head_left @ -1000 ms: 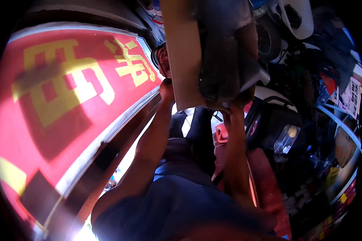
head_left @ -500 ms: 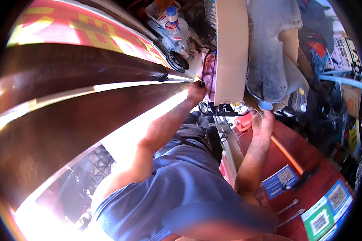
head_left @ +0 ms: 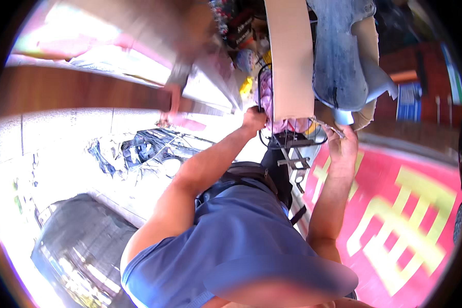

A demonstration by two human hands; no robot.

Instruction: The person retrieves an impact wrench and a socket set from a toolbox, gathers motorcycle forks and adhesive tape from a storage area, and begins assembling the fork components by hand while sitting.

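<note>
A tall, open cardboard box stands in front of me at the top. Inside it leans a large dusty grey moulded panel with a light blue rounded end. My left hand is closed around the black metal rim of a wire basket that sits beside and under the box. Pink crumpled cloth or plastic fills the gap between basket and box. My right hand pinches the torn lower edge of the box, just below the blue end; part of its grip is hidden.
A pink-red banner with yellow characters spreads at lower right. Beyond it is a dark red table. At left are a brown board, a bundle of black scrap and a dark covered seat-like object.
My view has swung round: the red table has shifted from below my right arm to the far right, and the banner now lies there. Both hands keep their grips, with box and basket.
</note>
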